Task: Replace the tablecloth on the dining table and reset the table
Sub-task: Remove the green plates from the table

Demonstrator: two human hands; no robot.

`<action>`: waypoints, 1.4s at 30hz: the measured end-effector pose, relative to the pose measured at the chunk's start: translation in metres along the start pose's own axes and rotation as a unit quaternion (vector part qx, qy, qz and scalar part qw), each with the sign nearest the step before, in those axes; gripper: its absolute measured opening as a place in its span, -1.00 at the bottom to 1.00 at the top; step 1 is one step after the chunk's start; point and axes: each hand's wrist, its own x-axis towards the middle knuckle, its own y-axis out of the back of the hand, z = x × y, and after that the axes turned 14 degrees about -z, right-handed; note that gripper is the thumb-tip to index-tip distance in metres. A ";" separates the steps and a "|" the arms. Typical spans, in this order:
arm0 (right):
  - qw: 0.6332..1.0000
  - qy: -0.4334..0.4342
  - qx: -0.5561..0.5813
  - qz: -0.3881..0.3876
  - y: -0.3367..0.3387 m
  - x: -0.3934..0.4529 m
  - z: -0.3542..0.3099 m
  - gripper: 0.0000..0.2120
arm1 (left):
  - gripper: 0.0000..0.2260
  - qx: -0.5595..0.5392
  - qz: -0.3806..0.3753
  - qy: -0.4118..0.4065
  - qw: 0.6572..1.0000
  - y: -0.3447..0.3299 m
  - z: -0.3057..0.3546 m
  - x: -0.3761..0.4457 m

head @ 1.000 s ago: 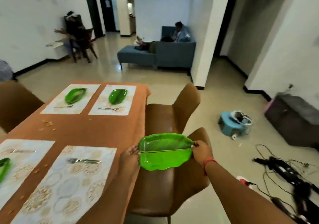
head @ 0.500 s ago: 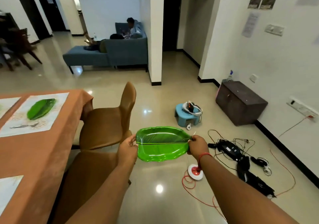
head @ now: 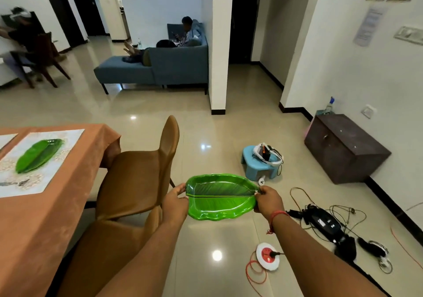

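Both hands are out in front, and between them sits the green leaf-shaped plate point(head: 220, 197), held level over the shiny floor point(head: 206, 132), well off to the side of the bench point(head: 34, 223). The left hand point(head: 175, 201) pinches the plate's blunt end, fingers curled over the rim. The right hand point(head: 269, 201), a red thread bracelet point(head: 275, 216) at its wrist, grips the pointed tip the same way. On the bench, the orange tablecloth point(head: 45, 216) is spread, with a pale placemat point(head: 49, 166) near the far corner. A second leaf plate point(head: 37, 155) lies on that mat, and cutlery point(head: 16, 183) lies just in front of it, too blurred to name. Two brown chairs point(head: 137, 177) stand beside the bench, the nearer one just left of the left hand. Down on the floor: a blue stool point(head: 259, 168) carrying a headset, a tangle of cables point(head: 325, 221), and a round white socket reel point(head: 267, 255).
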 end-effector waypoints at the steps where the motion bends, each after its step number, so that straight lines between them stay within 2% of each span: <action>1: 1.000 -0.005 0.004 -0.002 0.000 0.020 -0.008 -0.79 | -0.59 0.003 -0.001 0.006 1.000 0.000 0.000 0.023; 6: 1.000 -0.012 0.022 -0.007 0.005 0.112 -0.052 -0.86 | -0.60 0.009 -0.011 -0.003 1.000 0.006 0.026 0.122; 10: 0.999 -0.022 0.018 -0.014 0.002 0.174 -0.076 -0.79 | -0.60 0.008 -0.017 0.009 1.000 0.010 0.038 0.188; 16: 0.998 -0.029 0.013 -0.052 -0.003 0.292 -0.105 -0.82 | -0.61 -0.013 -0.007 0.012 1.000 0.008 0.062 0.283; 20: 0.997 -0.016 0.015 -0.076 -0.002 0.389 -0.131 -0.83 | -0.61 -0.022 0.017 0.000 1.000 0.001 0.089 0.355; 23: 0.995 -0.012 0.010 -0.095 0.002 0.458 -0.152 -0.84 | -0.63 -0.014 0.043 0.032 0.998 -0.005 0.106 0.416; 26: 0.993 -0.002 -0.002 -0.120 0.012 0.511 -0.190 -0.85 | -0.68 -0.012 0.076 0.058 0.995 -0.015 0.140 0.465; 28: 0.993 0.008 -0.028 -0.113 0.018 0.552 -0.214 -0.86 | -0.71 -0.022 0.081 0.036 0.996 -0.022 0.167 0.489; 30: 0.992 0.015 -0.039 -0.115 0.018 0.589 -0.233 -0.85 | -0.68 0.007 0.094 0.055 0.994 -0.024 0.192 0.509; 32: 0.991 0.019 -0.038 -0.126 0.013 0.620 -0.254 -0.83 | -0.68 0.029 0.117 0.067 0.990 -0.014 0.170 0.563; 42: 0.989 0.024 -0.045 -0.136 -0.040 0.801 -0.368 -0.81 | -0.67 0.016 0.142 0.051 0.988 0.047 0.180 0.788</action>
